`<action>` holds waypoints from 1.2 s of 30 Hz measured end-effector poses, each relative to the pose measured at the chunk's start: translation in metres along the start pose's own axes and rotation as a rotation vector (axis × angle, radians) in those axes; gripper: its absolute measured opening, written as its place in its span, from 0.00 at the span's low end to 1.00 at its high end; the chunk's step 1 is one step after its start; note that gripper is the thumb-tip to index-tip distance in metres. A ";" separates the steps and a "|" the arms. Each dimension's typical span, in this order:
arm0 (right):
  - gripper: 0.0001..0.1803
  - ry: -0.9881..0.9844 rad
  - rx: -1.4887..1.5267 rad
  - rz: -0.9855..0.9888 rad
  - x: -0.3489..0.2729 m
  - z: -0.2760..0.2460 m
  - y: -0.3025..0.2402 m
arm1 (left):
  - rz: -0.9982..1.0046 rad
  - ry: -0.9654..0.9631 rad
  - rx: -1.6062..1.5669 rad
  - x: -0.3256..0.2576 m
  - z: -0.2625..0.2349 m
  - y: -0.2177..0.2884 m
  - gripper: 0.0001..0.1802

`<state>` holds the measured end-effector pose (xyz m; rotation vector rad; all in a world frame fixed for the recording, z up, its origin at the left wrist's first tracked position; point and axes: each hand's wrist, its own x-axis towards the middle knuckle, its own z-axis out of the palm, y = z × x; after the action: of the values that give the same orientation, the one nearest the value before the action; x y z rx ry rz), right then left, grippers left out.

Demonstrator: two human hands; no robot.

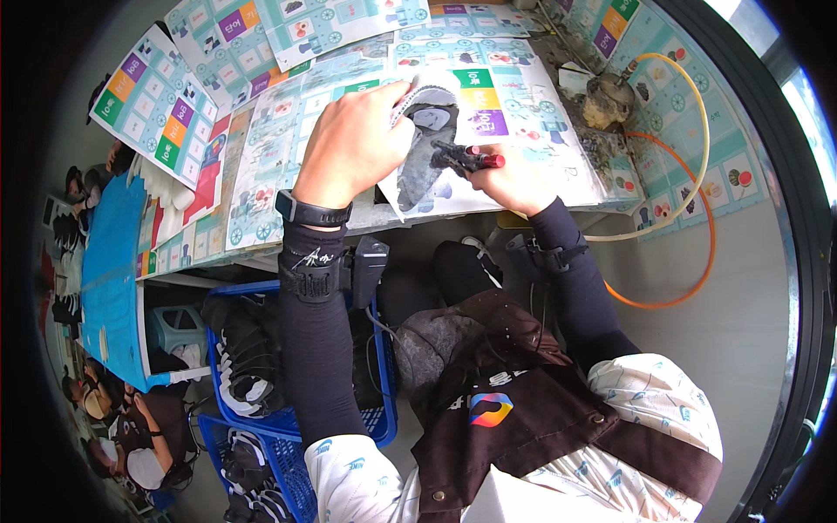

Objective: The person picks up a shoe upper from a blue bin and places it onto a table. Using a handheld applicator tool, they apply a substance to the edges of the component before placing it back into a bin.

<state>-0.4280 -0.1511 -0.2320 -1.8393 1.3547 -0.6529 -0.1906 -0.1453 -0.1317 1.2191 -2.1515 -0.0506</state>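
Observation:
My left hand (359,135) is closed around one end of a grey shoe (422,170) with a pale, ribbed edge, holding it tilted over the printed sheets on the table. Its fingertips are partly hidden behind the shoe. In my right hand (513,179) is a slim black tool with red ends (466,158). The tool's front part lies against the side of the shoe, and its exact kind does not show.
Printed sheets cover the worktable (288,174). A yellow hose (704,122) and an orange hose (711,253) curve at the right. Blue crates (301,427) with dark shoes stand below left, beside a blue-topped table (113,279). Other people sit at the far left.

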 end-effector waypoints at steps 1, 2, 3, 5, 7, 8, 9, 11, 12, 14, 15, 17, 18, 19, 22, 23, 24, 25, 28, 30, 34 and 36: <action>0.11 0.045 -0.013 -0.004 0.000 0.000 -0.002 | -0.013 -0.017 0.011 0.000 0.000 0.000 0.23; 0.14 0.045 -0.029 0.010 -0.001 -0.001 -0.005 | -0.013 -0.018 0.010 0.000 0.000 0.000 0.23; 0.14 0.046 -0.029 0.010 -0.003 -0.002 -0.009 | -0.011 -0.014 0.010 0.000 0.000 0.000 0.22; 0.17 -0.030 0.014 0.018 -0.007 -0.003 -0.018 | -0.012 -0.011 0.013 -0.001 0.000 0.000 0.22; 0.19 -0.003 -0.042 0.033 -0.010 0.001 -0.024 | -0.018 -0.017 0.014 -0.002 0.000 0.000 0.23; 0.20 0.025 -0.099 0.048 -0.011 0.002 -0.026 | -0.019 -0.017 0.014 -0.002 0.000 0.000 0.23; 0.20 0.023 -0.099 0.048 -0.011 0.001 -0.028 | -0.020 -0.012 0.009 -0.002 0.001 -0.001 0.22; 0.23 -0.077 -0.085 0.065 -0.011 -0.002 -0.027 | -0.013 -0.007 0.002 0.000 0.002 0.000 0.21; 0.23 -0.075 -0.085 0.066 -0.009 -0.002 -0.022 | -0.015 -0.012 0.003 0.000 0.002 0.001 0.20; 0.23 -0.125 -0.067 0.009 -0.004 0.001 -0.015 | -0.021 -0.017 0.006 0.000 0.000 0.001 0.19; 0.23 -0.125 -0.068 0.009 -0.004 0.001 -0.014 | -0.017 -0.010 0.002 0.000 0.000 0.002 0.19; 0.18 -0.037 -0.126 -0.002 -0.006 0.002 -0.019 | -0.018 -0.003 0.000 -0.003 -0.001 0.000 0.18; 0.18 -0.040 -0.127 -0.004 -0.005 0.005 -0.017 | -0.010 0.004 -0.008 -0.004 -0.001 -0.001 0.19; 0.17 0.072 -0.103 -0.004 -0.004 0.009 -0.012 | 0.000 0.011 -0.018 -0.004 -0.001 -0.001 0.19; 0.16 0.212 -0.110 -0.007 -0.002 0.009 -0.005 | 0.020 0.029 -0.015 -0.003 0.001 -0.001 0.20; 0.16 0.241 -0.140 -0.010 -0.002 0.008 -0.005 | 0.019 0.030 -0.016 -0.003 0.001 -0.001 0.20; 0.16 0.222 -0.167 -0.008 -0.003 0.006 -0.006 | 0.009 0.021 -0.015 -0.003 0.001 -0.001 0.20; 0.16 0.222 -0.168 -0.008 -0.004 0.006 -0.006 | -0.001 0.012 -0.013 -0.003 0.001 -0.001 0.21; 0.18 0.117 -0.209 0.019 -0.008 0.004 -0.010 | -0.012 0.008 0.005 -0.002 0.001 0.000 0.21; 0.19 0.038 -0.114 0.058 -0.015 0.002 -0.018 | -0.014 0.004 0.007 -0.002 0.002 -0.001 0.21; 0.19 -0.041 -0.063 0.051 -0.011 0.001 -0.012 | -0.086 -0.094 -0.003 0.000 -0.007 0.007 0.26; 0.18 0.175 -0.162 0.051 -0.008 0.006 -0.005 | -0.084 -0.091 -0.005 -0.001 -0.007 0.007 0.26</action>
<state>-0.4235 -0.1416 -0.2312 -1.9029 1.6045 -0.7085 -0.1917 -0.1393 -0.1245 1.3275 -2.1755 -0.1500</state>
